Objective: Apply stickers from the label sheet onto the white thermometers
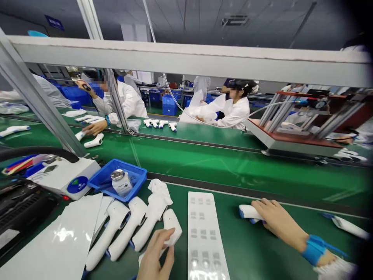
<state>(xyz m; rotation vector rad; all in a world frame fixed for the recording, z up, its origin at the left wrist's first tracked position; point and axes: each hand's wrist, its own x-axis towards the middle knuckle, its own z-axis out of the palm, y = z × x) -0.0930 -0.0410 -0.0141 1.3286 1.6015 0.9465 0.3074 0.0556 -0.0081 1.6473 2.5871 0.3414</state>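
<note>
My left hand [155,254] is at the bottom centre, its fingers pinching the end of a white handheld thermometer [171,229]. That thermometer is the rightmost of a row of several white thermometers [128,227] lying side by side on the green bench. My right hand [278,221], with a blue wrist strap [314,249], lies over another white and blue thermometer [247,212] to the right, fingers curled around it. Between my hands lies a white sheet of small labels [204,233].
A blue tray [136,173] holds a small bottle [121,182]. A white device [64,175] and white sheets [64,233] sit at left. Beyond runs a green conveyor belt [204,159]. Two people in white coats work across it, with more thermometers [160,123]. A machine [297,128] stands at right.
</note>
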